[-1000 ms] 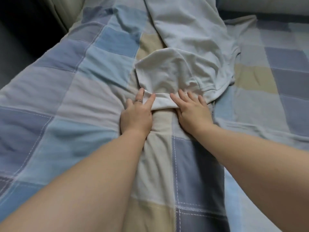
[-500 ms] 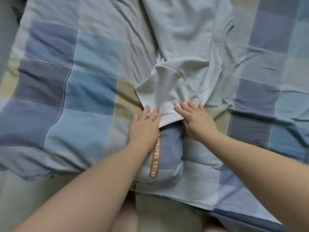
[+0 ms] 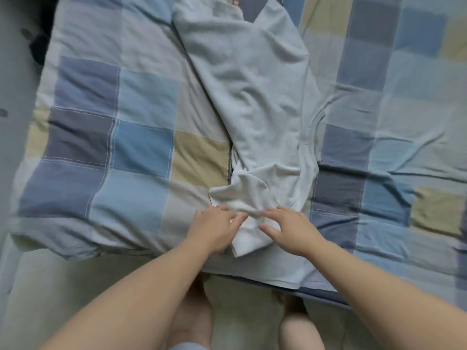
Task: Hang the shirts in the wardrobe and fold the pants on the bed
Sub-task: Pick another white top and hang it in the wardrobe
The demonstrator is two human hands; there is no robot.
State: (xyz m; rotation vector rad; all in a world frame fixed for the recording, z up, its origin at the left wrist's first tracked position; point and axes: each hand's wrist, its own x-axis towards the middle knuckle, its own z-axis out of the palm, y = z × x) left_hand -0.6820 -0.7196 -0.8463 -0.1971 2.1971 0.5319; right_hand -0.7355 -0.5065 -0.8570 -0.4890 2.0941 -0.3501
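A pale grey-white garment [image 3: 255,102] lies lengthwise down the middle of the bed, its near end bunched into a fold [image 3: 246,198]. My left hand [image 3: 214,227] grips that near end from the left, fingers curled over the cloth. From the right, my right hand [image 3: 290,229] rests on the same end, fingers spread and pinching the fabric. A white strip of the garment [image 3: 249,242] pokes out between both hands near the bed's front edge.
The bed is covered with a checked quilt [image 3: 141,147] in blue, grey and tan squares. Its front edge [image 3: 290,284] runs just past my hands. Pale floor [image 3: 75,286] and my bare feet lie below. A dark gap [image 3: 38,46] sits at the upper left.
The garment's near end has been pulled toward the bed's front edge, both hands moving with it. The view has tilted down, so the floor and my feet show.
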